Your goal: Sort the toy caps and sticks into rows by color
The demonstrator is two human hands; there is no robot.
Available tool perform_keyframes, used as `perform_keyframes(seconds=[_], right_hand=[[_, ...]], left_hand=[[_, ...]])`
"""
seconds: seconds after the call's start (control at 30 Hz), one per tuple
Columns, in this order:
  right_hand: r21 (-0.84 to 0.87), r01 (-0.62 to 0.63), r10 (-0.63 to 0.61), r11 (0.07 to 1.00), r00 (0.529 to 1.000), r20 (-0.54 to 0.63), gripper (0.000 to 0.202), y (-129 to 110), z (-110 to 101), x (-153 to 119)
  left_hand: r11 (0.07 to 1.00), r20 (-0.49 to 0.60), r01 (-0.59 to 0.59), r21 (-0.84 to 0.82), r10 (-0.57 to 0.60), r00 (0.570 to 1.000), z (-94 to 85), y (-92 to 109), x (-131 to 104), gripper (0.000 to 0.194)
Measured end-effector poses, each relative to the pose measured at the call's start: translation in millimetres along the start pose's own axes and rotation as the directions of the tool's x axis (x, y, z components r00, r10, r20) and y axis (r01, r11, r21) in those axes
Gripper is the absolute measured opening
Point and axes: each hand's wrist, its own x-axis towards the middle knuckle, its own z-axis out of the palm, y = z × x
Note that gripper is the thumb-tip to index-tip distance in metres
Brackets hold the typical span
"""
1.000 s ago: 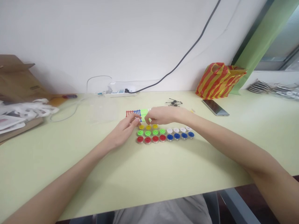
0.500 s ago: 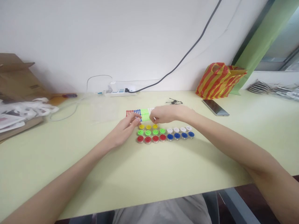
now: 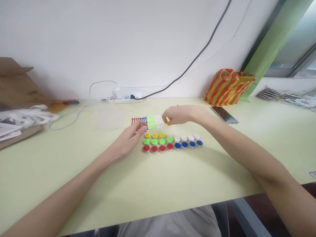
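Observation:
My left hand (image 3: 129, 140) rests beside the left end of the small round discs, its fingers loosely bent and thumb apart, with nothing seen in it. Its fingertips are near the blue arrow-tipped sticks (image 3: 143, 120). Over the right end of the stick row, my right hand (image 3: 176, 115) has its fingers curled together at the yellow pieces (image 3: 168, 122); what they pinch is hidden. White sticks (image 3: 159, 121), green sticks (image 3: 151, 122) and red sticks (image 3: 135, 120) lie leftward. Closer to me stand clear-sided discs with yellow (image 3: 154, 135), green (image 3: 162, 141), red (image 3: 162, 148), white (image 3: 184, 138) and blue (image 3: 184, 144) tops.
A phone (image 3: 224, 115) and a striped bag (image 3: 227, 87) are at the back right. Along the wall lies a power strip (image 3: 127, 99) with a dark cable (image 3: 195, 61). Clear plastic (image 3: 106, 115) lies left of the sticks, and a cardboard box (image 3: 21, 85) stands far left.
My right hand has moved slightly right and away from the yellow discs, uncovering the white sticks. My left hand stays by the discs. The view has shifted a little.

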Motion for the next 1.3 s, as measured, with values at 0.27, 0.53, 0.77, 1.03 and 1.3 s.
perform_keyframes(seconds=[0.27, 0.53, 0.77, 1.03, 1.3], right_hand=[[0.094, -0.111, 0.112, 0.989, 0.994, 0.000, 0.035, 14, -15, -18], [0.133, -0.153, 0.149, 0.979, 0.988, 0.040, 0.037, 32, -14, -12], [0.129, -0.170, 0.164, 0.977, 0.985, 0.059, 0.037, 29, -22, -17], [0.145, -0.180, 0.174, 0.973, 0.983, 0.053, 0.039, 30, -22, -19], [0.163, -0.162, 0.156, 0.973, 0.987, 0.051, 0.041, 40, -19, -16]], left_hand=[[0.972, 0.095, -0.171, 0.164, 0.157, 0.983, 6.8, 7, -7, 0.066], [0.929, 0.129, -0.306, 0.208, 0.285, 0.950, 24.6, 1, -1, 0.096], [0.927, 0.124, -0.286, 0.240, 0.263, 0.957, 28.9, 4, 0, 0.092], [0.935, 0.112, -0.271, 0.231, 0.251, 0.961, 29.7, 5, -1, 0.086], [0.948, 0.171, -0.256, 0.190, 0.224, 0.959, 18.6, 1, 1, 0.103]])
